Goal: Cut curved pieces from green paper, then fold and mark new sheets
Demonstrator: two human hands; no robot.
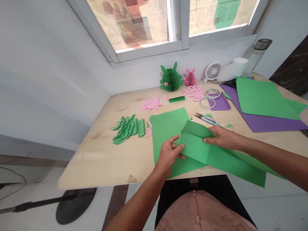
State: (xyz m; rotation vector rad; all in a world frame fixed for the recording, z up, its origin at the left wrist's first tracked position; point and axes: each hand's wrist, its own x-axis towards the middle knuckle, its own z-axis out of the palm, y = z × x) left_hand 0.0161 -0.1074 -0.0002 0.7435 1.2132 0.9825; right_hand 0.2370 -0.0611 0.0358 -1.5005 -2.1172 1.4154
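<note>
My left hand (169, 153) pinches the near left corner of a green paper sheet (216, 154) that is being folded over. My right hand (222, 137) presses down on the folded flap of the same sheet, fingers curled on its edge. Under it lies another flat green sheet (166, 125) on the wooden table (103, 157). Small scissors (205, 119) lie just beyond my right hand.
Green cut-outs (126, 129) and pink cut-outs (151, 104) lie to the left and middle. Green (171, 78) and pink (190, 78) paper rabbits stand at the back. Tape rings (209, 98), a small fan (212, 71), a bottle (258, 54) and purple and green sheets (262, 99) lie right.
</note>
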